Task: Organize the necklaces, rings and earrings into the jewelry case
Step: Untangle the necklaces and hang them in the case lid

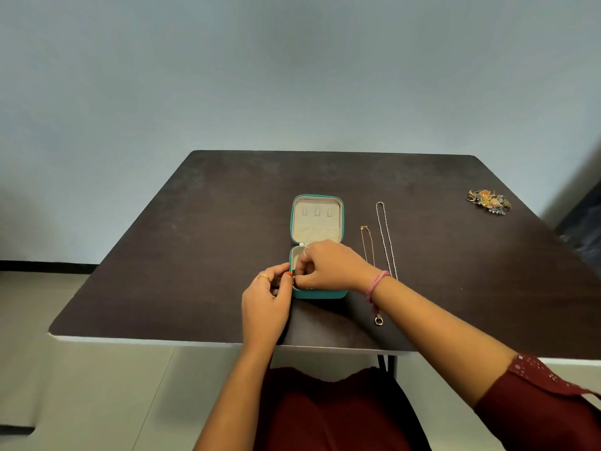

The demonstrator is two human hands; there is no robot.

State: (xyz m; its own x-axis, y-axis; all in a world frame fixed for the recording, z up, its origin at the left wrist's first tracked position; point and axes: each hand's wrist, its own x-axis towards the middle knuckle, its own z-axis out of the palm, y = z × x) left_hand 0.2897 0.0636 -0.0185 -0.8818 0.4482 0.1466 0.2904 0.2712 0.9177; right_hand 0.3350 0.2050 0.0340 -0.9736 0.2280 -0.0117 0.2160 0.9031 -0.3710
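A teal jewelry case (320,293) lies open on the dark table, its beige-lined lid (316,219) flat behind the base. My right hand (331,265) covers most of the base, its fingertips pinched at the front left corner on what looks like a small gold piece (293,281). My left hand (266,299) is curled against the case's left wall, thumb touching it. To the right of the case lie a thin gold necklace (367,244) and a longer silver necklace (387,239). A ring-shaped pendant (379,319) lies below my right wrist. The base's compartments are hidden.
A pile of earrings and rings (488,201) sits near the table's far right edge. The table's front edge (146,340) runs just below my wrists. A grey wall stands behind the table, and my lap in dark red cloth is under it.
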